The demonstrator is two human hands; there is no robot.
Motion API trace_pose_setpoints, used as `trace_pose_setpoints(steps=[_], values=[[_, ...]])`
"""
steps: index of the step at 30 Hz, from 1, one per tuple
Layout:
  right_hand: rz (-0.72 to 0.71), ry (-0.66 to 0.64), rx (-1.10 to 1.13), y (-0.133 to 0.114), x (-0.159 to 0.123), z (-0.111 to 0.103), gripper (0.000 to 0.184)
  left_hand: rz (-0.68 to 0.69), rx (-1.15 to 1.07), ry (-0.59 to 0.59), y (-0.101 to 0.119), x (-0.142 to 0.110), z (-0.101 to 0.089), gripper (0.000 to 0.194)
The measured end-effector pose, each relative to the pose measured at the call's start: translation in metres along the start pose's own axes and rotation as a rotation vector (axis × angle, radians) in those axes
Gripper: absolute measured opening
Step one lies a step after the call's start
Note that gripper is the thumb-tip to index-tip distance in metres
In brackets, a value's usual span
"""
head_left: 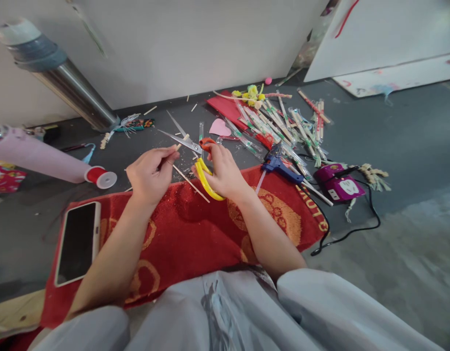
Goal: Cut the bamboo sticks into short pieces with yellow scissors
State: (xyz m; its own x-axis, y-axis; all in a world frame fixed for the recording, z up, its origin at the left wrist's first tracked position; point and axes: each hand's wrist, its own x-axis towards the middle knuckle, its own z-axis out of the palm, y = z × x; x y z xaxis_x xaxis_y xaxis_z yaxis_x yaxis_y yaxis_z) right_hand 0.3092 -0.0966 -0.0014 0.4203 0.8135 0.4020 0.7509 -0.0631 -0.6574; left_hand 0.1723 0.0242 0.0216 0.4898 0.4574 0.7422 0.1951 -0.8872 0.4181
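My right hand [223,173] is wrapped round the handles of a pair of scissors [209,183], one loop yellow and the other orange. The blades point to the upper left and stand apart. Between thumb and fingers, my left hand [147,175] pinches a short pale wooden stick [179,146] close to the blades; whether they touch it I cannot tell. Another thin stick [191,183] slants down from the left fingertips over the red towel [195,229]; whether it is held or lying there is unclear. Small pale bits are scattered on the grey table below the hands.
Wrapped chopsticks [272,122] lie heaped at the back right, beside a pink paper heart [220,127]. A blue glue gun [281,166] and a purple power adapter [338,183] with black cable sit right. Left are a phone [78,243], a red ribbon spool [100,177] and a steel flask [74,87].
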Motion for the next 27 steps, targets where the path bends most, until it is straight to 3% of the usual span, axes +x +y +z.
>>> trace_pose_setpoints(steps=[5,11,27], values=[[0.015,-0.016,0.011,-0.0022,-0.0003,-0.0003,0.053,-0.044,0.005,-0.019,0.0021,-0.001,0.0002,0.015],[0.019,-0.043,0.02,-0.0033,-0.0002,-0.0019,0.056,0.016,0.005,-0.015,0.0002,-0.0001,-0.001,0.013],[0.042,0.005,0.039,-0.0035,0.0,0.002,0.054,0.023,0.035,-0.029,-0.0065,0.0011,-0.0009,0.012]])
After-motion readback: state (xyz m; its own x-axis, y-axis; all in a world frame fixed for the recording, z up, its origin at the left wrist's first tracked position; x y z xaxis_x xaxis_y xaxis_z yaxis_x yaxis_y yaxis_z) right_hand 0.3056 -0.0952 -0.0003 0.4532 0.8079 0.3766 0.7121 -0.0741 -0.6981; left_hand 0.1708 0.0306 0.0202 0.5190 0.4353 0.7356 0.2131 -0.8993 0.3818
